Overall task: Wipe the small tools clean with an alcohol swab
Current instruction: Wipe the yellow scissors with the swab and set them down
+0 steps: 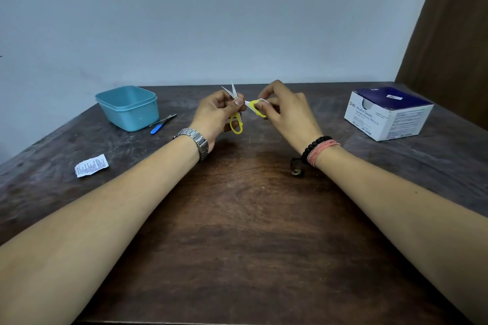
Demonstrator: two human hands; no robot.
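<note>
Small scissors (pixel 236 124) with yellow handles are held above the dark wooden table (pixel 237 219), blades spread open and pointing up. My left hand (pixel 214 116) grips them near the pivot, one handle loop hanging below it. My right hand (pixel 285 111) pinches a white alcohol swab (pixel 262 101) against the other yellow handle loop. A blue-handled tool and a thin metal tool (pixel 162 122) lie on the table beside the teal tub.
A teal plastic tub (pixel 129 108) stands at the back left. A torn swab wrapper (pixel 91 165) lies at the left. A white and blue box of alcohol swabs (pixel 388 113) sits at the back right. A brown curtain hangs at the far right.
</note>
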